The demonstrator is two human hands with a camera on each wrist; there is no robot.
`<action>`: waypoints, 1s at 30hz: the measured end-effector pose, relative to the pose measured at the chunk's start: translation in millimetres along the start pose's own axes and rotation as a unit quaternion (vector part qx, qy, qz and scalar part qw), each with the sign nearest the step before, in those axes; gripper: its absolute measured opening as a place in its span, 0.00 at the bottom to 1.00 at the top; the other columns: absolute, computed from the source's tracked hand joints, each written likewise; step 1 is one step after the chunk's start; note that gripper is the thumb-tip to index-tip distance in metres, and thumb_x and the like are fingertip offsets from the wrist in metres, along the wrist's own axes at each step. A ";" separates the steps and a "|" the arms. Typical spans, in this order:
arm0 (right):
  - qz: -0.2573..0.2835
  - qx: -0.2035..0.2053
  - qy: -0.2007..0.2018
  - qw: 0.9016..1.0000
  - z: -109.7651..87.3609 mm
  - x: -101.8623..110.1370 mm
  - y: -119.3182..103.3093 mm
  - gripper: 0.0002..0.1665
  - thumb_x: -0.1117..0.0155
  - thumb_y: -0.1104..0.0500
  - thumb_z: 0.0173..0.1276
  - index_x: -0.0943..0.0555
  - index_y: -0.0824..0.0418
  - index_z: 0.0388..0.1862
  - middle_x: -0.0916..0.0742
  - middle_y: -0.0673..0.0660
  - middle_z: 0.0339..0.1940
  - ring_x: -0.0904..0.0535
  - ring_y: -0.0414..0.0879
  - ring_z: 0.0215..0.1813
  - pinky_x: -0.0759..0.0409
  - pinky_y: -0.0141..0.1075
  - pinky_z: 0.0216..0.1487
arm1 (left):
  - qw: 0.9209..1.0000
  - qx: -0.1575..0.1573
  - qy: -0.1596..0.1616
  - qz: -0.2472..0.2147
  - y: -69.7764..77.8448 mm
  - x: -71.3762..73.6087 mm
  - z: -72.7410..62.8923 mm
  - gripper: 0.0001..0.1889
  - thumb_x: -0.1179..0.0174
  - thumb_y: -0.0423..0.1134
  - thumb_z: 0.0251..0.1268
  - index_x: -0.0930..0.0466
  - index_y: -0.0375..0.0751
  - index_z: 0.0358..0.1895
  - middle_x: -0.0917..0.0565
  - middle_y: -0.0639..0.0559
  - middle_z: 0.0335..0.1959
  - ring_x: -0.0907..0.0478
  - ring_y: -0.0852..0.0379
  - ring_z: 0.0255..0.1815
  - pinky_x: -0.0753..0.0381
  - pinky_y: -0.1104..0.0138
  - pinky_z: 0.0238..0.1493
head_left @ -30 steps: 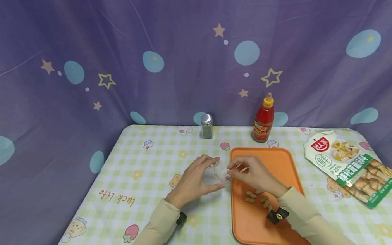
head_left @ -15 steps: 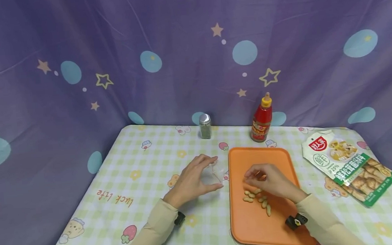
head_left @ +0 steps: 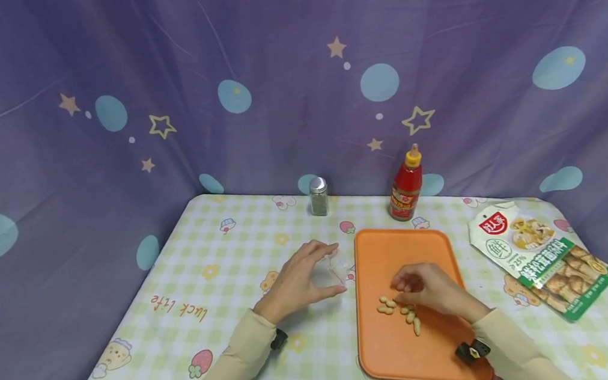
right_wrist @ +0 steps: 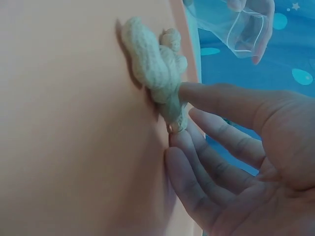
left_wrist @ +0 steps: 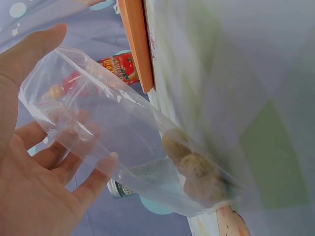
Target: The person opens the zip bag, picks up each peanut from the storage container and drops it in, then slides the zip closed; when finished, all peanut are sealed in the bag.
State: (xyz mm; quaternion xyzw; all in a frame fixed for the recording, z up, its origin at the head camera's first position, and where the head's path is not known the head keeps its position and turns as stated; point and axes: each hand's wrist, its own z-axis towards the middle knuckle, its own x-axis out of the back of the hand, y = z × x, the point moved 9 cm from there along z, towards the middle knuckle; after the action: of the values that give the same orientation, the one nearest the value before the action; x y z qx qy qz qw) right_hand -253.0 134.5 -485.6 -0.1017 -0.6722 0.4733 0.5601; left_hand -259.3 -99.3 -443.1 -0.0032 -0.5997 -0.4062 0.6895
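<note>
My left hand holds a clear plastic bag by its mouth, thumb and fingers spread wide. Several peanuts lie at the bottom of the bag. Over the orange tray, my right hand reaches down to a small group of peanuts. In the right wrist view, a peanut sits between the thumb tip and the fingertips, and other peanuts lie right beside it. The head view shows the bag only faintly.
Behind the tray stands a red sauce bottle with a yellow cap. A shaker jar is at the back, left of it. To the tray's right lies a green and white food packet. A checked cloth covers the table.
My right hand has moved from the bag's mouth rightward over the tray, then down to the peanuts. The left hand has stayed in place with the bag.
</note>
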 end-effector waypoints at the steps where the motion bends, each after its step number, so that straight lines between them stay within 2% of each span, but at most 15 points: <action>1: 0.000 -0.003 -0.001 1.000 -0.8 -0.1 0.7 0.09 0.22 0.62 0.63 0.13 0.60 0.41 0.12 0.50 0.33 0.18 0.34 0.34 0.17 0.30 0.38 | 1.000 0.001 -0.001 0.000 -0.2 -0.2 -0.1 0.44 0.22 0.60 0.55 0.26 0.47 0.74 0.20 0.58 0.61 0.23 0.59 0.62 0.18 0.59 0.66; 5: -0.006 -0.014 -0.003 1.000 -2.9 0.0 4.0 0.08 0.23 0.61 0.65 0.13 0.58 0.41 0.12 0.49 0.32 0.18 0.34 0.34 0.18 0.29 0.38 | 1.000 0.003 -0.003 0.001 -0.3 -0.9 -0.6 0.44 0.22 0.59 0.55 0.26 0.49 0.74 0.20 0.58 0.61 0.23 0.58 0.62 0.18 0.59 0.65; 12: -0.036 -0.010 0.025 0.999 -4.1 8.0 4.9 0.06 0.22 0.61 0.64 0.12 0.58 0.39 0.12 0.48 0.29 0.20 0.32 0.31 0.19 0.29 0.35 | 1.000 0.005 -0.005 0.003 -0.1 -1.3 -0.7 0.44 0.22 0.60 0.54 0.26 0.50 0.74 0.20 0.58 0.61 0.23 0.58 0.63 0.18 0.59 0.65; 30: -0.046 -0.013 0.039 0.998 -6.8 9.6 7.6 0.06 0.24 0.65 0.64 0.12 0.56 0.37 0.13 0.47 0.28 0.21 0.31 0.30 0.19 0.28 0.34 | 1.000 -0.001 -0.005 -0.004 0.8 -0.7 0.0 0.44 0.22 0.58 0.55 0.26 0.49 0.74 0.20 0.57 0.61 0.23 0.58 0.63 0.18 0.58 0.66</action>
State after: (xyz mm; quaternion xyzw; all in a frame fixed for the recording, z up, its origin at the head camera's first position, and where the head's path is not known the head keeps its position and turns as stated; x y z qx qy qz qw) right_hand -253.6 148.5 -485.5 -0.0958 -0.6601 0.4340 0.6056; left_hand -258.8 -98.4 -443.4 -0.0035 -0.6031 -0.4095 0.6846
